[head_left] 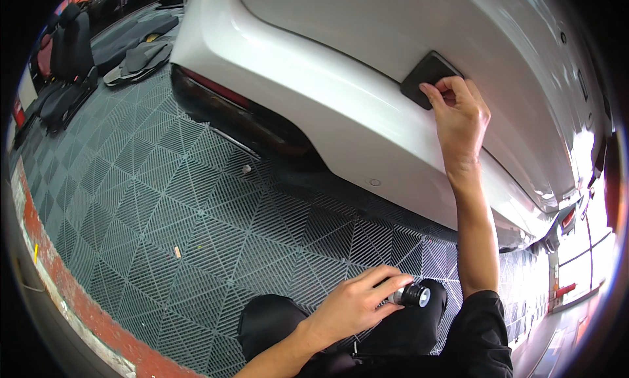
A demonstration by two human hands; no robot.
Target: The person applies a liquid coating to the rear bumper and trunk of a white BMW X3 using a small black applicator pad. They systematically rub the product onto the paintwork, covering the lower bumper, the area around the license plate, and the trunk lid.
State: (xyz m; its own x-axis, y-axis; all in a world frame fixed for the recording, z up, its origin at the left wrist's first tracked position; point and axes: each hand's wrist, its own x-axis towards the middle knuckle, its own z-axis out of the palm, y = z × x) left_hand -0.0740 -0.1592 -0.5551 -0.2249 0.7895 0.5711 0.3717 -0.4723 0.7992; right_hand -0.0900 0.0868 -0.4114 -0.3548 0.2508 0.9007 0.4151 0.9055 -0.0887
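My right hand (464,119) reaches up to the white car (314,70), thumb and fingers pinched on the near edge of a dark, flat, square pad (422,76). The pad lies against the body panel, by the seam above the bumper; what sits beneath it is hidden. Low in the picture, over my knees, my left hand (357,302) is closed around a short black and silver flashlight (415,295). Its lens end points to the right, apart from the car.
Grey ribbed floor tiles (196,214) run under the car's bumper, with small scraps (177,251) on them. A black car seat (69,63) and dark trim pieces (141,60) stand and lie at the far left. A red and white curb (65,289) edges the left side.
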